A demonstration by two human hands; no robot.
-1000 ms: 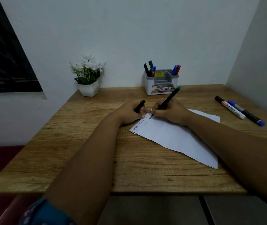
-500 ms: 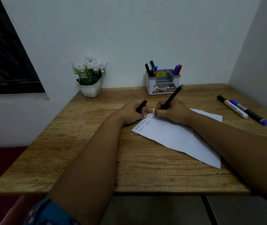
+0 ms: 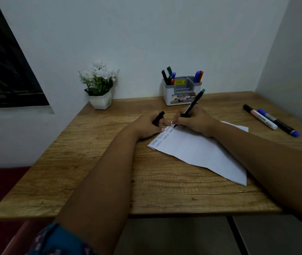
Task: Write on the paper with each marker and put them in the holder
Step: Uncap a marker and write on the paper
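Writing step is happening right now: my right hand (image 3: 196, 122) is pinching the slim black marker with the green end (image 3: 192, 107), tip touching the creased white paper sheet (image 3: 198, 150) at its far corner. My left hand (image 3: 146, 126) is gripping the black cap (image 3: 158, 117) and pinning the sheet. Next I'm guessing recap, then reach to the white-and-grey desk holder (image 3: 182, 91) behind.

bare forearms, with a blue patterned sleeve (image 3: 58, 242) on the left.
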